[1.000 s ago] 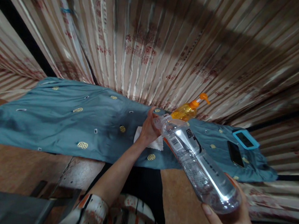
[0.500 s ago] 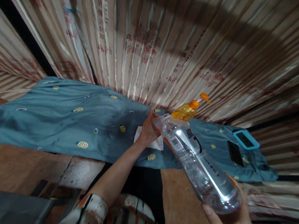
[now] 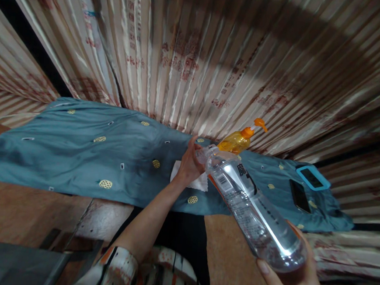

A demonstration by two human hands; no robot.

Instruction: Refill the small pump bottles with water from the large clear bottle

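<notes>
Grip: my right hand (image 3: 294, 280) was clamped around the base of the bottle (image 3: 254, 207); my left hand (image 3: 189, 162) was closed on its neck end, fingers curled at the mouth.
Bottle: I held it tilted, mouth toward the wall, above the near edge of the cloth (image 3: 77, 151) and clear of it.
Handling: I judged it thin clear plastic, easily dented by a squeeze and smooth enough to slip; whether water was left inside I could not tell. The base and neck looked the stiffest places to take hold.
Under my left hand: a white tissue (image 3: 198, 182) lay on the cloth.
Behind: an orange pump bottle (image 3: 238, 142) stood by the cloth's far edge.
Right end: two phones (image 3: 306, 187) lay flat.
</notes>
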